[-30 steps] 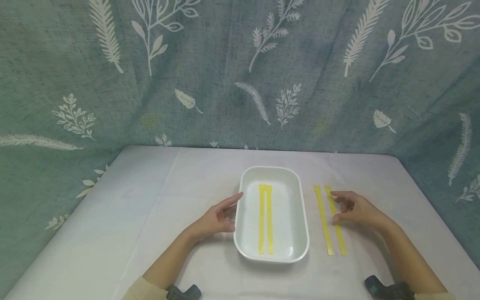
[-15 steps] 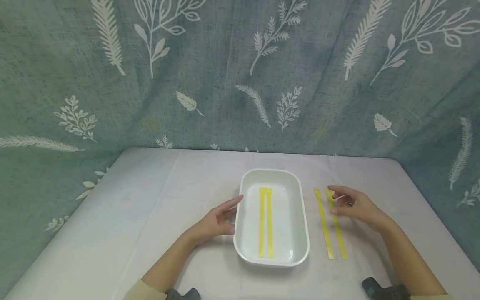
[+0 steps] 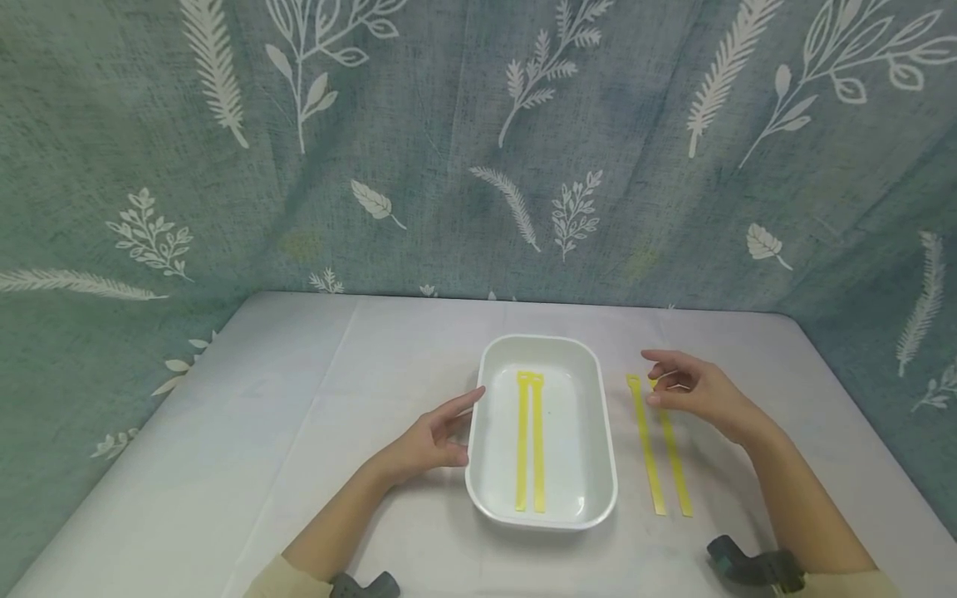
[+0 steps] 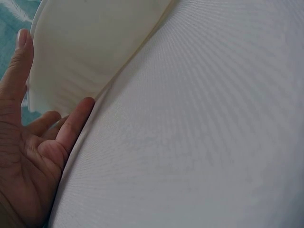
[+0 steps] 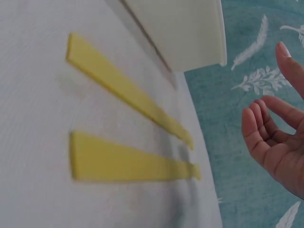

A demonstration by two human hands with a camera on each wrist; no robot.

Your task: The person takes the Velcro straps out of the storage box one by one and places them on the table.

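A white rectangular tray (image 3: 576, 448) with rounded corners stands on the table. Inside it lie two flat yellow strips (image 3: 521, 448), side by side, each with a wider, notched-looking head at the far end. My left hand (image 3: 422, 444) rests its fingers and thumb against the tray's left wall; the left wrist view has the fingers fairly straight along that side. Two more yellow strips (image 3: 646, 448) lie on the table to the right of the tray. Over the far end of the right-hand one hovers my right hand (image 3: 699, 390), fingers loosely bent and nothing held. It hides part of that strip.
A white cloth covers the table (image 3: 336, 349). Behind and at both sides hangs a green-blue curtain (image 3: 434, 166) with white leaf prints. Dark wrist devices (image 3: 755, 565) sit near both cuffs.
My right hand has risen off the right-hand strip and shifted away from me and slightly left, leaving the strip on the table. The left hand and tray stay put.
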